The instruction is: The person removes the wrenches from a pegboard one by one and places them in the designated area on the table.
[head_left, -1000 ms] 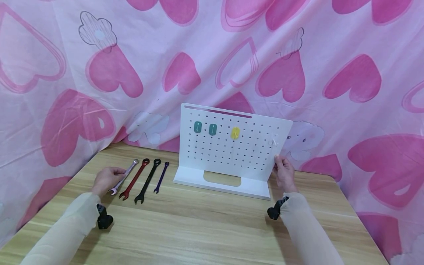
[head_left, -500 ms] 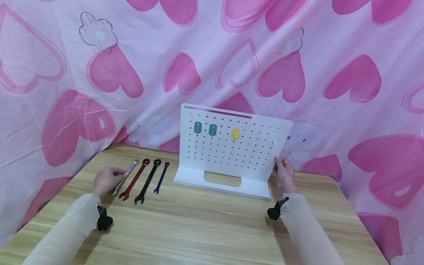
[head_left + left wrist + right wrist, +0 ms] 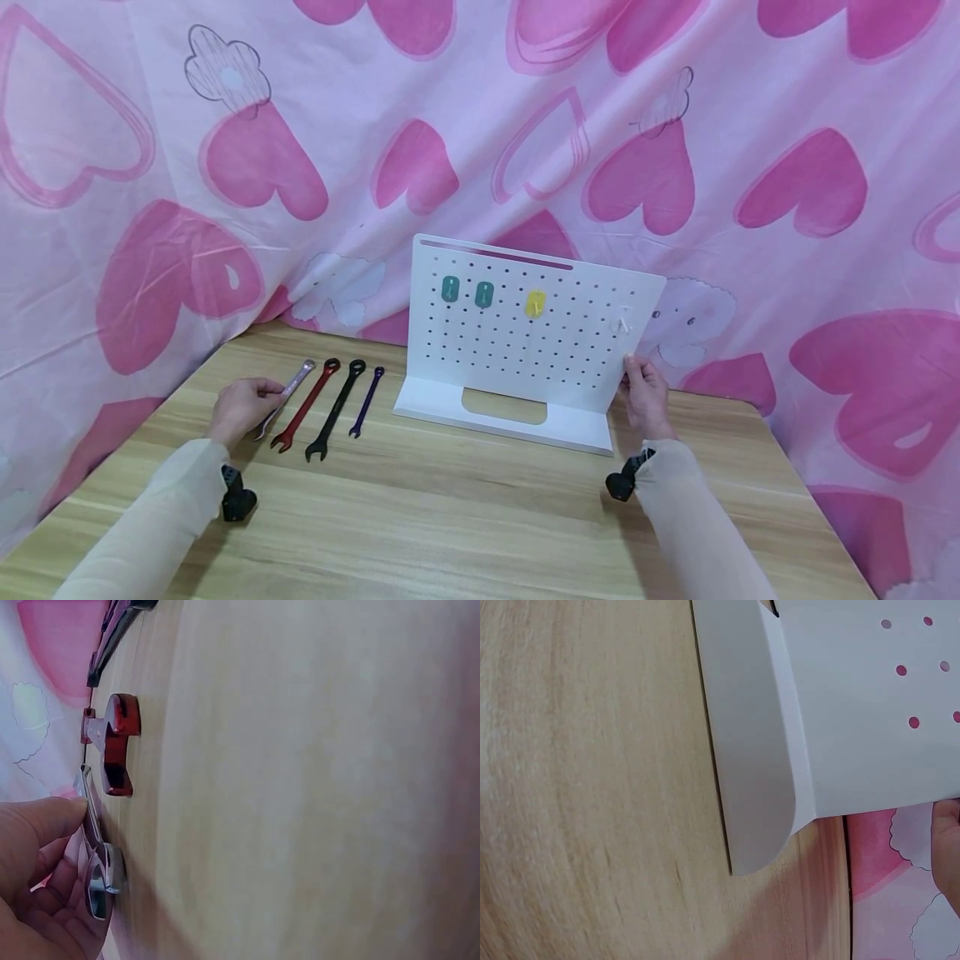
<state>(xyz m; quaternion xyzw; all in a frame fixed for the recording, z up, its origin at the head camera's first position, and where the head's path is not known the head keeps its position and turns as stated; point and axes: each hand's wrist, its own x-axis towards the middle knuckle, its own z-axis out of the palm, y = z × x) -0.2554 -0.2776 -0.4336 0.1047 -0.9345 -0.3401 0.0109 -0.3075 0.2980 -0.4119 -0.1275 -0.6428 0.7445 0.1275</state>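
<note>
My left hand (image 3: 242,408) pinches a silver combination wrench (image 3: 298,377) between thumb and fingers at the left of the table. In the left wrist view the wrench's open end (image 3: 112,870) sits close over the wood, below the curled fingers. Beside it lie a red wrench (image 3: 306,407), a larger black wrench (image 3: 336,411) and a small purple wrench (image 3: 367,402). A white pegboard stand (image 3: 442,373) stands upright at the back. My right hand (image 3: 647,396) grips its right edge, thumb on the front and other fingers mostly hidden behind.
On the pegboard hang two green hooks (image 3: 450,289), a yellow hook (image 3: 535,303) and a clear hook (image 3: 622,323) near the right edge. The wooden table (image 3: 450,517) ends at a pink heart-patterned cloth (image 3: 480,108) behind and at the sides.
The silver wrench's near end has shifted slightly right, toward the red wrench, within my left hand's pinch. My right hand keeps its grip on the pegboard.
</note>
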